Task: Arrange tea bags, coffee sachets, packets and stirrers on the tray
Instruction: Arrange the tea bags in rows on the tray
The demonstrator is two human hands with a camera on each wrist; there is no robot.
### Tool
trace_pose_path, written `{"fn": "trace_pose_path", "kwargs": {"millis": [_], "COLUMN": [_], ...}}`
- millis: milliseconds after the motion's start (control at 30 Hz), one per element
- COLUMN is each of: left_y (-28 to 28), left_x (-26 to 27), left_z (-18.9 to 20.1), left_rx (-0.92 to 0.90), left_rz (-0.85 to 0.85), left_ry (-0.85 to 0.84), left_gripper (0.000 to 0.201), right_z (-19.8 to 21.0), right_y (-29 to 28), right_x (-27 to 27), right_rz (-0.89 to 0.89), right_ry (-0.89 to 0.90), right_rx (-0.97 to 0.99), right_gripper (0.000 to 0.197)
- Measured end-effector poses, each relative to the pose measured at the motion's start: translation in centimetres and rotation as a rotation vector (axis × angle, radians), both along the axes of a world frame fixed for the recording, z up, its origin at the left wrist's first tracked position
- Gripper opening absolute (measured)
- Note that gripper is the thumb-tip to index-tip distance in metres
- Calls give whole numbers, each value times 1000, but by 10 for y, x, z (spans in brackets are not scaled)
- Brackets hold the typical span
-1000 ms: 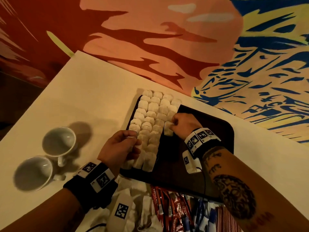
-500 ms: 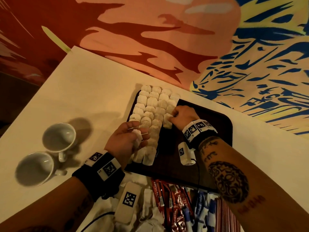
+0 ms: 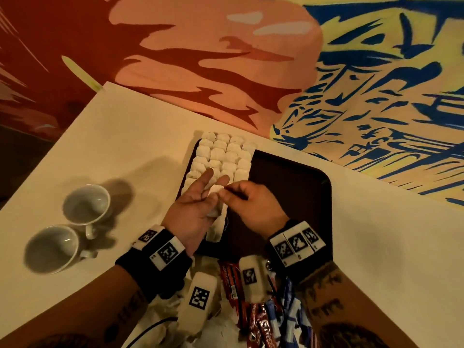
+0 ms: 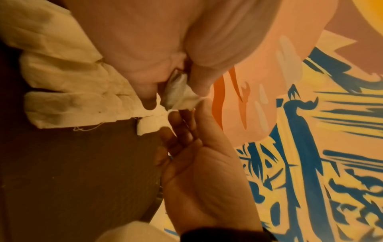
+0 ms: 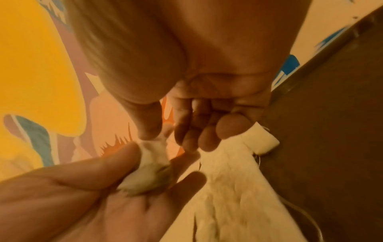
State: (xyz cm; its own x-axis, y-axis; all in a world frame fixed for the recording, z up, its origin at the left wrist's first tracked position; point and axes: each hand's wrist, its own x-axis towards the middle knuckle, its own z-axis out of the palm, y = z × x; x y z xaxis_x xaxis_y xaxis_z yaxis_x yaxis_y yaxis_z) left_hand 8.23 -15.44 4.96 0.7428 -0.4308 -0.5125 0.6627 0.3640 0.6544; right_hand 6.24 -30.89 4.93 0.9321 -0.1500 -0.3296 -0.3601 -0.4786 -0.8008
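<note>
A dark tray (image 3: 288,197) lies on the white table, and rows of white tea bags (image 3: 226,154) cover its left part. My left hand (image 3: 195,212) is over the near end of the rows, palm turned up. Its index and middle fingers are straight, and its thumb and lower fingers hold a tea bag (image 3: 215,190). My right hand (image 3: 251,204) has met it from the right. It pinches the top edge of that tea bag (image 5: 149,167) between thumb and forefinger. The left wrist view shows the same tea bag (image 4: 179,93) squeezed between my left thumb and a finger.
Two white cups (image 3: 86,204) (image 3: 52,247) stand at the left of the table. At the near edge lie red sachets (image 3: 233,285), blue packets (image 3: 288,310) and a pile of loose white tea bags (image 3: 170,310). The tray's right half is bare. A painted wall backs the table.
My right hand has left the rows and drawn back to the left hand, taking the tea bag's edge. My left hand has turned palm up and straightened two fingers.
</note>
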Motion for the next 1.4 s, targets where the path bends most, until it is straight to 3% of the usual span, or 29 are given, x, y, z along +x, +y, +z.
{"fn": "trace_pose_path", "kwargs": {"millis": [100,167,300,400,533,667,833,1000,1167,1400], "left_y": [-6,-9,-4,2,5,13,44,67,66,70], "left_x": [-8,-15,-23,-27,-31,-24,4,28,27,26], "left_z": [5,8,-1,-6,-7,-15,-33,-59,-69,-79], "left_rx": [11,119,464,584,635,685,1023,1240,1248,1218], "left_rz": [-56,-96,-176,-217,-272,-245,-241,-407,-549,-509], "left_ry": [-57,-120,-279,-332,-403,-341,-433,-427,-429,-336], "left_gripper": [55,51,17,3,6,7,10,40,45,52], "right_z": [-4,-4,-6,-10,-13,-20,-35,-47,-56,-61], "right_y": [8,7,5,1,2,-8,-39,-48,-54,-53], "right_x": [-17,-27,-44,-54,-58,-48,-16,18,42,56], "right_rz": [-132,-204,-257,-226,-153,-165,-76,-17,-76,-65], "right_ry": [-17,-87,-187,-154,-131,-79,95,228,320,336], "right_rx": [169,207,181,129,147,38,-250,-372,-374,-403], "right_gripper": [17,14,8,6,8,3,12,20,14,21]}}
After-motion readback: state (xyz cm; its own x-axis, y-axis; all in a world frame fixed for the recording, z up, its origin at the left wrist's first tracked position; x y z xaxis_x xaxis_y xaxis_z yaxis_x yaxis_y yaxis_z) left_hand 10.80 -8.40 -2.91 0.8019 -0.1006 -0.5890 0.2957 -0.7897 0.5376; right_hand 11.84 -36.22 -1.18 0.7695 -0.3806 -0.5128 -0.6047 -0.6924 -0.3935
